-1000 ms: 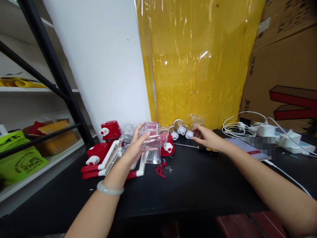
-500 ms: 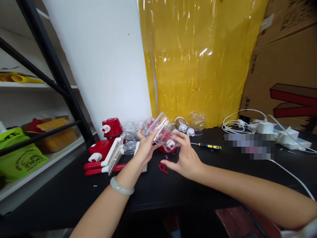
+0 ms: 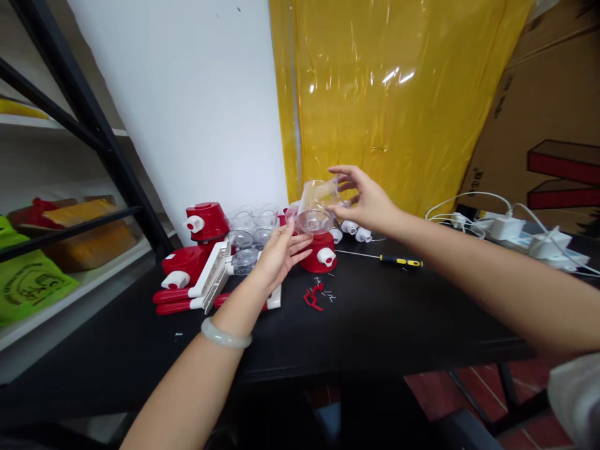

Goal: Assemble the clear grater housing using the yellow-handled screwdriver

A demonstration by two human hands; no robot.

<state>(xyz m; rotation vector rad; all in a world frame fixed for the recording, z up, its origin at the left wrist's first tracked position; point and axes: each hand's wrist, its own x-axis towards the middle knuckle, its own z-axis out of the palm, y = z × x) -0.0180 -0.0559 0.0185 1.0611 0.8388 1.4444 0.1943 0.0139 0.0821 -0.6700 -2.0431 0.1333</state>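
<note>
In my right hand (image 3: 364,199) is a clear plastic cup (image 3: 313,195), gripped by its right side and tilted above a red plastic base (image 3: 312,261) with a white knob. My left hand (image 3: 280,255) is open, palm up, its fingers spread at the cup's lower left. Whether those fingertips touch the cup, I cannot tell. On the black table (image 3: 375,319), small red plastic parts (image 3: 313,297) and several screws (image 3: 330,296) lie in front of the base. A screwdriver (image 3: 400,260) with a yellow and black handle points toward the base from the right.
Red housings (image 3: 206,220) are stacked at left, beside white arms with red handles (image 3: 173,301). Clear cups (image 3: 244,217) stand behind them. White-ended cylinders (image 3: 362,234) lie at the back. White chargers and cables (image 3: 506,225) sit at right; a black-framed shelf (image 3: 84,125) borders the left.
The clear cup has risen away from in front of the red base, carried by my right hand. My left hand has let go of the clear piece and spread its fingers. The view has shifted slightly.
</note>
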